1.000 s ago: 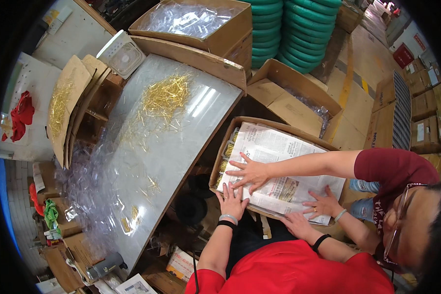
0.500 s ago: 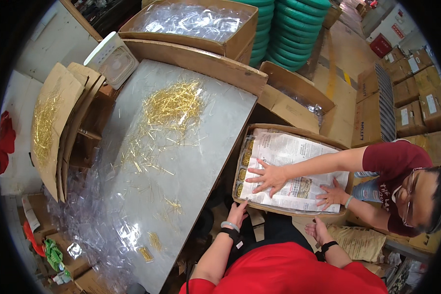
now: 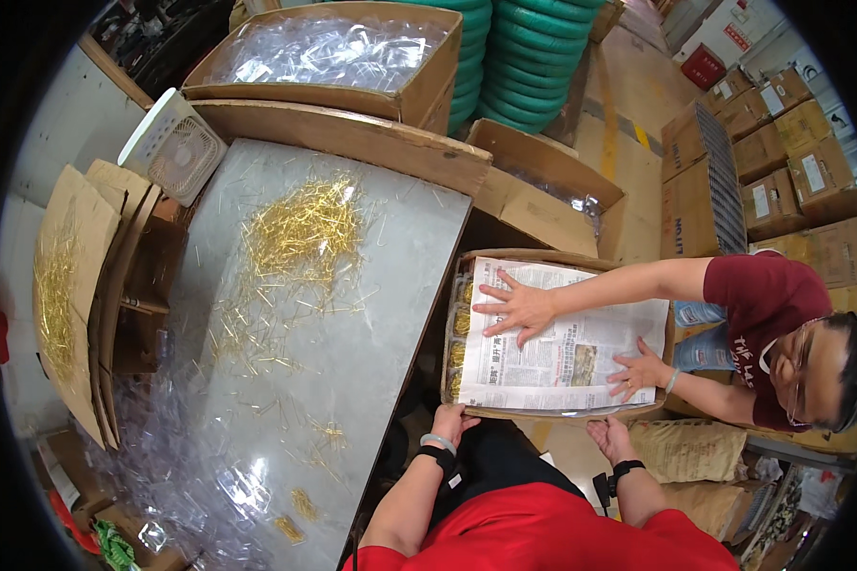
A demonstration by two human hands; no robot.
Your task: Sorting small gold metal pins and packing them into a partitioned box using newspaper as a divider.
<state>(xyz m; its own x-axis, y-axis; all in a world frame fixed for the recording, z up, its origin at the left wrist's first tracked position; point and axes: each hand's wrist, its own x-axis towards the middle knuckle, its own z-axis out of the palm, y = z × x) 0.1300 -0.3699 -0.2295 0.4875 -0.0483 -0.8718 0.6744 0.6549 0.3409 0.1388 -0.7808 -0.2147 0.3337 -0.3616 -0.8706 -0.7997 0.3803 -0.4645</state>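
In front of me sits a shallow cardboard box [image 3: 543, 414], its contents mostly covered by a newspaper sheet [image 3: 505, 376]. Along its left side, gold-coloured metal pieces [image 3: 457, 357] in clear packs peek out. My left hand [image 3: 451, 424] is closed on the rim at the near left corner. Palm up with fingers stretched, my right hand [image 3: 613, 439] is at the near edge toward the right; whether it bears weight I cannot tell. A co-worker's two hands [image 3: 527, 306] lie spread flat on the newspaper.
Left of the box stands a grey table [image 3: 352, 381] with a pile of gold pins [image 3: 305, 228] and clear plastic packs [image 3: 200, 495]. A small fan [image 3: 183, 157] is at its far corner. Behind are an open carton of clear packaging [image 3: 333, 52] and green coils [image 3: 533, 57].
My right hand has moved up to the box's near edge. The co-worker's hands have shifted slightly on the newspaper, which looks straighter. The whole view has turned a little.
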